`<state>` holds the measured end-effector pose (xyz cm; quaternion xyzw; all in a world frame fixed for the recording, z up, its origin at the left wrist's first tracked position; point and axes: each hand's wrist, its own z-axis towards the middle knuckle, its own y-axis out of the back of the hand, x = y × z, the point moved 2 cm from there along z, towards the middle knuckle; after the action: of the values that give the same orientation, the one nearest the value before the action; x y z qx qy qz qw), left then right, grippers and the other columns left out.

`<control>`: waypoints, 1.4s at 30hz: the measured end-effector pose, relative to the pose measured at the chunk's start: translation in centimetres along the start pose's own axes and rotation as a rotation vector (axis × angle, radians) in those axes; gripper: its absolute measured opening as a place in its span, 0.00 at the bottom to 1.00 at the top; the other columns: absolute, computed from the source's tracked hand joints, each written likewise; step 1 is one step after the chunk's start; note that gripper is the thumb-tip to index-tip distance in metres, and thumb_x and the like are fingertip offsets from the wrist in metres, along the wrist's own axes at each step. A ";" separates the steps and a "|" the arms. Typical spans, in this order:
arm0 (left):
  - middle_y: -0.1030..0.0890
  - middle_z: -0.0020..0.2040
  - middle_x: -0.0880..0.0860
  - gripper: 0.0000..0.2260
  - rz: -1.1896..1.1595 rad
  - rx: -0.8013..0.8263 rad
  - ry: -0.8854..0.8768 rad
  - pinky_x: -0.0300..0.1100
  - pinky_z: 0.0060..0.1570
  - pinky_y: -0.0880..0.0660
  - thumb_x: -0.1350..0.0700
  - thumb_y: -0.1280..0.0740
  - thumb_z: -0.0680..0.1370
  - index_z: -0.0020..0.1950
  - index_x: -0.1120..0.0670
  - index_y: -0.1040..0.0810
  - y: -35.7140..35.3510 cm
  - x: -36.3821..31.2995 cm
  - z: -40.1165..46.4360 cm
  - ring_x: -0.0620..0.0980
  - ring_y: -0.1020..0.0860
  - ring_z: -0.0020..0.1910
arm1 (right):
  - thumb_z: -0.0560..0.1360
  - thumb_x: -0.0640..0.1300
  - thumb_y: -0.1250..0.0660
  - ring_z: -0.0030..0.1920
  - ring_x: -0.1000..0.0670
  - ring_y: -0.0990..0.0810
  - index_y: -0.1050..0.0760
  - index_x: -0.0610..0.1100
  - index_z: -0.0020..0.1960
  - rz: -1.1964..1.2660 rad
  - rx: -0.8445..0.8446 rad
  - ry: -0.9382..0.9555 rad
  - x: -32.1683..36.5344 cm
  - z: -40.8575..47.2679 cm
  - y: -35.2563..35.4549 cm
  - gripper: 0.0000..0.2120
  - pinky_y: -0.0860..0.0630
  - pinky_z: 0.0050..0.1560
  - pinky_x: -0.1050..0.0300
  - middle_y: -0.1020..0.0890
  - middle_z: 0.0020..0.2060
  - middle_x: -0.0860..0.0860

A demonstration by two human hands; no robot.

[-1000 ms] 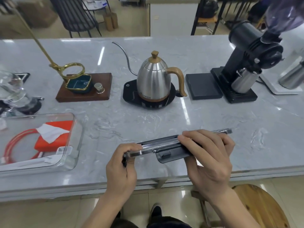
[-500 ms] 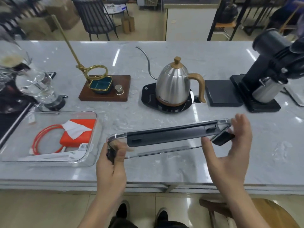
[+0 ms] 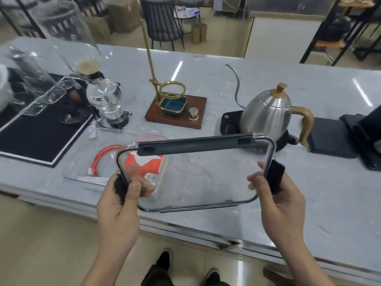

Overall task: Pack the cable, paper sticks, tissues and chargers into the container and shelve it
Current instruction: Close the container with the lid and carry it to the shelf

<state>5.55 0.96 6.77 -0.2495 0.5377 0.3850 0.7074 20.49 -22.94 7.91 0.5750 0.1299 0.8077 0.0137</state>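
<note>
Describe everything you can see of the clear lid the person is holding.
The lid is a clear, rounded rectangle, plastic by its look, with black latch flaps: a long one along its far edge and shorter ones at both ends. It is held off the marble counter, tilted toward the camera. The left hand grips its left end, the right hand its right end. Through its left part show the open container and the orange items inside it.
</note>
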 end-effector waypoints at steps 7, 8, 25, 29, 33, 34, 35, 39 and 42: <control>0.16 0.42 0.49 0.07 -0.052 -0.087 -0.006 0.35 0.42 0.20 0.53 0.34 0.81 0.56 0.52 0.19 5.5 1.1 3.0 0.45 0.17 0.35 | 0.79 0.49 0.35 0.32 0.53 0.22 0.20 0.55 0.44 -0.003 0.077 -0.005 1.4 -0.7 -5.3 0.07 0.30 0.33 0.65 0.19 0.32 0.52; 0.16 0.44 0.49 0.10 -0.070 -0.108 -0.005 0.36 0.41 0.19 0.54 0.35 0.81 0.61 0.53 0.20 6.2 1.2 3.6 0.45 0.17 0.35 | 0.80 0.49 0.36 0.30 0.54 0.24 0.20 0.54 0.46 0.008 0.087 -0.001 1.6 -0.8 -6.2 0.07 0.31 0.32 0.66 0.19 0.31 0.52; 0.27 0.73 0.46 0.29 -0.176 0.181 0.120 0.39 0.68 0.33 0.36 0.34 0.76 0.76 0.38 0.35 14.6 5.8 13.0 0.48 0.28 0.71 | 0.82 0.41 0.42 0.60 0.49 0.18 0.30 0.47 0.72 0.253 -0.010 -0.213 4.4 -2.0 -19.0 0.19 0.19 0.56 0.56 0.21 0.64 0.57; 0.31 0.74 0.38 0.22 -0.081 0.194 0.152 0.40 0.72 0.37 0.41 0.38 0.79 0.74 0.36 0.33 15.2 6.8 14.5 0.41 0.33 0.73 | 0.82 0.41 0.40 0.68 0.58 0.26 0.32 0.49 0.74 0.179 -0.010 -0.297 4.4 -2.2 -20.6 0.21 0.29 0.70 0.48 0.24 0.69 0.56; 0.29 0.73 0.36 0.19 0.054 0.202 0.117 0.31 0.68 0.37 0.55 0.42 0.85 0.75 0.42 0.33 15.6 7.4 15.8 0.33 0.34 0.72 | 0.82 0.40 0.41 0.69 0.65 0.30 0.34 0.50 0.75 0.119 -0.002 -0.360 4.5 -2.6 -21.7 0.22 0.33 0.69 0.67 0.27 0.71 0.59; 0.29 0.73 0.38 0.19 0.065 0.211 0.130 0.33 0.68 0.38 0.55 0.42 0.85 0.75 0.43 0.32 15.6 7.6 16.1 0.33 0.33 0.71 | 0.82 0.41 0.41 0.69 0.65 0.31 0.34 0.51 0.75 0.097 0.001 -0.371 4.5 -2.6 -22.0 0.22 0.34 0.68 0.71 0.28 0.71 0.60; 0.28 0.72 0.38 0.18 0.073 0.213 0.147 0.34 0.68 0.39 0.55 0.42 0.85 0.75 0.44 0.31 15.7 7.8 16.5 0.33 0.33 0.71 | 0.82 0.42 0.41 0.70 0.65 0.32 0.35 0.52 0.75 0.078 0.004 -0.381 4.4 -2.7 -22.3 0.22 0.35 0.67 0.71 0.29 0.71 0.61; 0.27 0.71 0.37 0.17 0.065 0.233 0.197 0.38 0.68 0.38 0.51 0.41 0.83 0.73 0.42 0.30 15.8 9.0 17.7 0.34 0.32 0.70 | 0.82 0.43 0.41 0.70 0.64 0.33 0.35 0.54 0.75 0.020 0.004 -0.397 4.4 -2.7 -23.2 0.23 0.37 0.69 0.64 0.29 0.70 0.64; 0.26 0.67 0.32 0.18 0.045 0.228 0.234 0.35 0.64 0.37 0.48 0.41 0.81 0.71 0.41 0.28 15.8 9.9 18.2 0.30 0.30 0.67 | 0.82 0.44 0.41 0.71 0.64 0.33 0.36 0.55 0.75 0.009 0.010 -0.425 4.1 -2.6 -23.7 0.22 0.38 0.70 0.63 0.30 0.70 0.64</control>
<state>4.33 26.83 3.69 -0.1985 0.6622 0.3055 0.6548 13.67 0.19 5.58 0.7332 0.1256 0.6675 0.0341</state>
